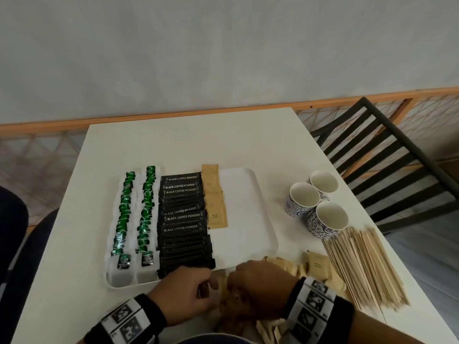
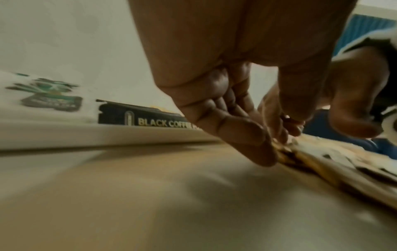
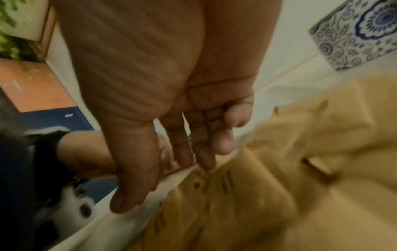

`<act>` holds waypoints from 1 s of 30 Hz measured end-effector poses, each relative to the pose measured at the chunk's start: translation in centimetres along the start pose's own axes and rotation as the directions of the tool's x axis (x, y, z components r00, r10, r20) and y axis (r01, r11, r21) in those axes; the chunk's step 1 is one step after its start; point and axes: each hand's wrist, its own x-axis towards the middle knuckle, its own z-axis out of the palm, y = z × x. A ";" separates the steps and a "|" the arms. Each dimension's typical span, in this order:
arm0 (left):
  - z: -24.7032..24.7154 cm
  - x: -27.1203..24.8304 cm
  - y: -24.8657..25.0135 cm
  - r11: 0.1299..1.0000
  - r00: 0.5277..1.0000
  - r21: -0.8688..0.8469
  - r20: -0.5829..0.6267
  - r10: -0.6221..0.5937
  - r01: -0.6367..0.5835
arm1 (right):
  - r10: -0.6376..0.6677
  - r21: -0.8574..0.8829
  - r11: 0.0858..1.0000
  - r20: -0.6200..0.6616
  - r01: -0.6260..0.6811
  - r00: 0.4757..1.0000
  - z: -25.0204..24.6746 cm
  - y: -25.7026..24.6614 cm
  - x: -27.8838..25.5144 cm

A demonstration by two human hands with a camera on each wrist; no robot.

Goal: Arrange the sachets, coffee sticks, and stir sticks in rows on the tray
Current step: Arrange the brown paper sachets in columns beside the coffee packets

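Note:
A white tray (image 1: 270,232) holds two rows of green creamer cups (image 1: 124,214), a row of black coffee sticks (image 1: 183,217) and a short row of brown sachets (image 1: 214,202). Its right part is bare. In front of the tray lies a loose pile of brown sachets (image 1: 280,264). My left hand (image 1: 211,286) closes its thumb and fingertips on the pile's left edge (image 2: 343,169). My right hand (image 1: 233,286) meets it from the right, with straight fingers (image 3: 204,158) touching the sachets (image 3: 279,169). A bundle of wooden stir sticks (image 1: 365,266) lies to the right on the table.
Three blue-patterned cups (image 1: 304,198) stand right of the tray, behind the stir sticks. A black slatted chair (image 1: 387,155) stands off the table's right edge. The table's near edge runs just below my wrists.

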 end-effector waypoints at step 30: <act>0.8 0.3 0.4 0.984 0.997 -0.168 -0.059 0.047 -0.056 | 0.009 0.325 0.945 -0.165 0.046 0.986 0.1 -0.7 1.4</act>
